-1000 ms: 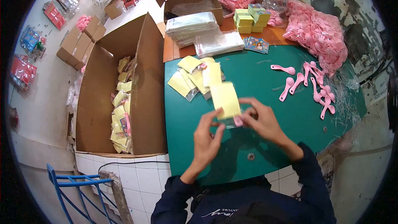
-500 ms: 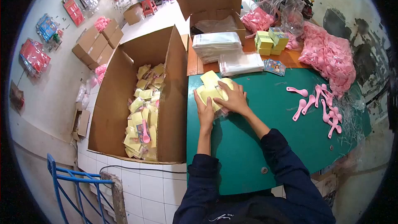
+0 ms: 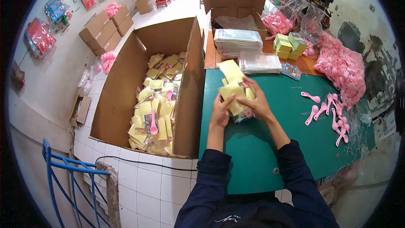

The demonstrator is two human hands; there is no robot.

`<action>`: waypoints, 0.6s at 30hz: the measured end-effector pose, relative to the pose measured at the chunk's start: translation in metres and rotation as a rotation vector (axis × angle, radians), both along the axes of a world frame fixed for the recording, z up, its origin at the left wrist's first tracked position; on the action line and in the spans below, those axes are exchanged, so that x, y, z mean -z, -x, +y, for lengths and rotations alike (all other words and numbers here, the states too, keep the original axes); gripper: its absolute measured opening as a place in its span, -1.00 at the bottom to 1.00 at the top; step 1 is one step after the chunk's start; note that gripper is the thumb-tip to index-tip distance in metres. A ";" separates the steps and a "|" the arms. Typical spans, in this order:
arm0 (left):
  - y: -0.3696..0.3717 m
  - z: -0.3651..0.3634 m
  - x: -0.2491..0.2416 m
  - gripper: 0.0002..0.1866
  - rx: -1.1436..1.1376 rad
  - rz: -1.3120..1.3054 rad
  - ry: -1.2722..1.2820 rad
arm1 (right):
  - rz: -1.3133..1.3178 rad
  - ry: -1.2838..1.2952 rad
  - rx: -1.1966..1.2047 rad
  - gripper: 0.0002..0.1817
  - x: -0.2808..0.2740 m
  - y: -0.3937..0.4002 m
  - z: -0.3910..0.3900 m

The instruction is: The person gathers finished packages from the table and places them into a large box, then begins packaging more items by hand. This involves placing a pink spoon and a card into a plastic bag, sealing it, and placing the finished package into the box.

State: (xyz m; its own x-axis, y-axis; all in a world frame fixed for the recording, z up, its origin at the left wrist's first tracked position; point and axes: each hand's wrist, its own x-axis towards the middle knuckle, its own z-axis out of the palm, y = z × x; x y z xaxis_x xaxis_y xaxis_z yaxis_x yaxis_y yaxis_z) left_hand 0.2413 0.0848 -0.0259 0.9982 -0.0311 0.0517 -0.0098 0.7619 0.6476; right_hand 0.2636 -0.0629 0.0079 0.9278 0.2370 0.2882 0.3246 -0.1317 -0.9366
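Over the left part of the green tabletop [image 3: 261, 152], my two hands hold a bunch of clear packets with yellow cards [image 3: 233, 95] between them. My left hand [image 3: 220, 112] grips the left side, its thumb lying across a yellow face. From the right, my right hand [image 3: 259, 103] closes on the same bunch, fingers behind and thumb in front. A bit of pink shows through the plastic at the lower edge. Left of the table, a large open carton [image 3: 187, 101] contains many similar packets [image 3: 152, 97]; a pink spoon [image 3: 153, 122] shows on top of them.
Loose pink spoons [image 3: 322, 108] lie on the table's right side, near a big bag of pink spoons [image 3: 341, 71]. Stacks of clear plastic bags [image 3: 238, 42], yellow card blocks [image 3: 290, 45] and picture cards [image 3: 291, 71] stand at the back. A blue metal rail [image 3: 76, 164] is at lower left.
The packets have been lifted and tilted up between my hands, with the yellow faces now toward me. My hands have closed in around them. The camera view has shifted somewhat.
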 end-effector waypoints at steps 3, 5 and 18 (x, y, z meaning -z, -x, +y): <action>0.000 0.009 -0.006 -0.40 0.073 -0.194 0.108 | 0.164 -0.331 -0.120 -0.22 -0.020 0.003 0.007; 0.009 0.014 -0.020 -0.38 0.082 -0.248 0.303 | 0.188 -0.431 -0.148 -0.20 -0.030 -0.002 0.012; 0.004 0.023 -0.011 -0.31 -0.056 -0.233 0.485 | -0.076 -0.607 -0.496 -0.23 -0.132 -0.005 0.154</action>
State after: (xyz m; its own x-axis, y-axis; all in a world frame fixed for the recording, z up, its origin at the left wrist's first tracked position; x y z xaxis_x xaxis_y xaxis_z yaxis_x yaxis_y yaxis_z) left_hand 0.2369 0.1083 -0.0149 0.9581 0.1046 0.2665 -0.1605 0.9671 0.1974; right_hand 0.2691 0.0910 0.1397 0.7274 0.3990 0.5583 0.2780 0.5725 -0.7713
